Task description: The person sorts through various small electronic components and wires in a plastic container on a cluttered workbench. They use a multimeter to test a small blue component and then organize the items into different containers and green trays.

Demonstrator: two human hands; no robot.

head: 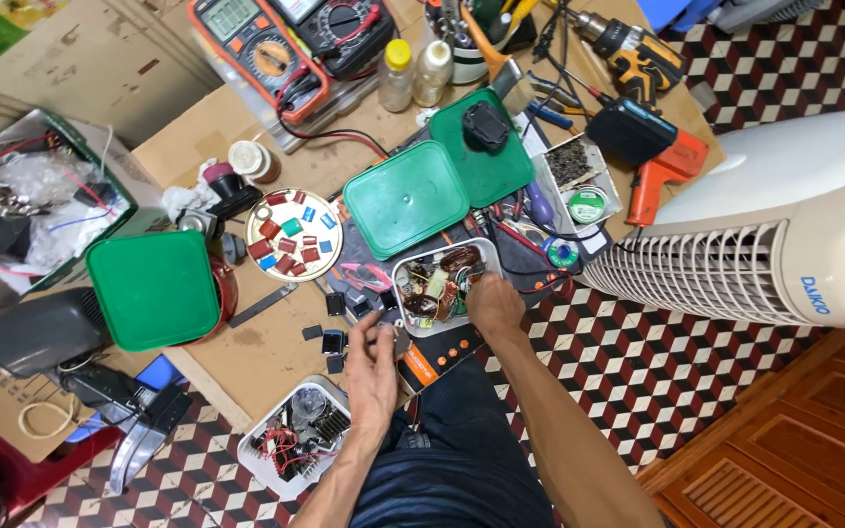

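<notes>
Right hand [494,298] is dug, fingers curled, into the white parts tub [439,286] at frame centre, left hand [372,364] is pinched on a small black part [389,301] just beside it, so the tub could easily get tipped off the cardboard-covered desk [266,352].

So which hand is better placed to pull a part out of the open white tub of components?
Right, probably. The right hand already has its fingers inside the white tub among the components. The left hand sits beside the tub, over the small black parts on the cardboard.
</notes>
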